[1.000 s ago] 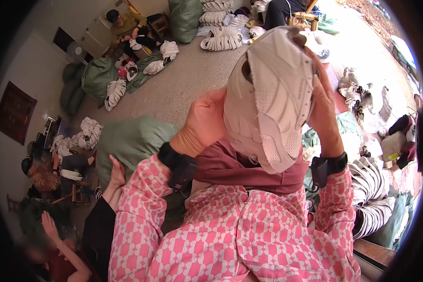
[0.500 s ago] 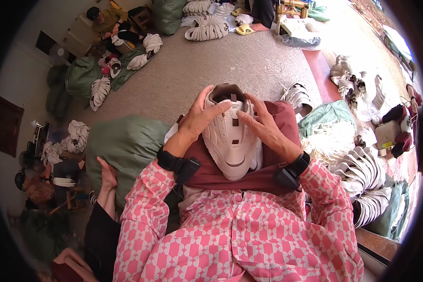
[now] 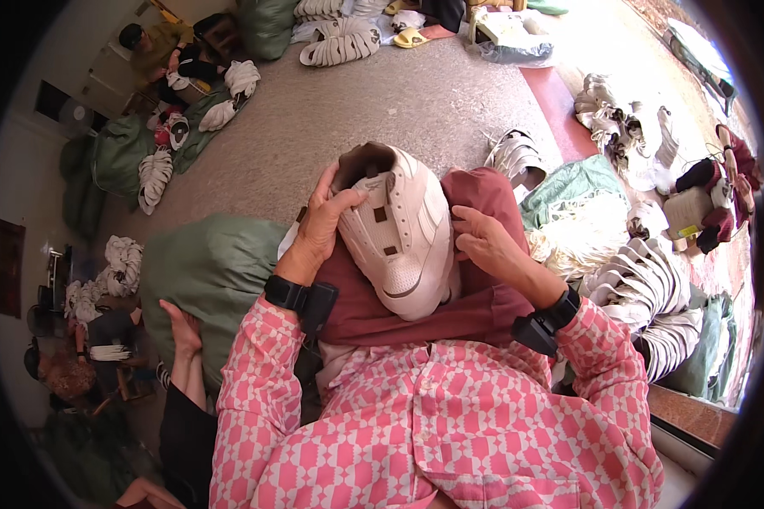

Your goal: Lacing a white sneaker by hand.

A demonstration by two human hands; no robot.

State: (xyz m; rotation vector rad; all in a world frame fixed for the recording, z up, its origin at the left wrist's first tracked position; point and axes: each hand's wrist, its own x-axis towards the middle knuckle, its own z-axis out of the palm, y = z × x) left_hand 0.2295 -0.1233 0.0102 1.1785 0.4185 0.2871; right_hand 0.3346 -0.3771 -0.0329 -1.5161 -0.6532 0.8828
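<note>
A white shoe upper (image 3: pixel 412 254) with a brown collar lining and small brown tabs down its tongue rests on my lap, toe toward me, tilted with its opening to the far left. My left hand (image 3: pixel 318 220) grips it by the collar, thumb on the tongue and fingers round the outside. No laces show in its eyelets. My right hand (image 3: pixel 490 242) is just off the shoe's right side, fingers loosely bent and apart, with nothing visible in them. The maroon cloth (image 3: pixel 492 199) over my lap lies beneath the shoe.
To my left is a stuffed green sack (image 3: pixel 208 263), with a person's bare foot (image 3: pixel 182 329) against it. Stacked white uppers (image 3: pixel 641 280) and a pile of pale laces (image 3: pixel 581 242) lie at right. Other people (image 3: pixel 157 51) sit at far left among more uppers.
My right hand has come off the shoe and moved to its right side. The shoe has turned, its opening swinging left, still in my left hand. The view has shifted slightly.
</note>
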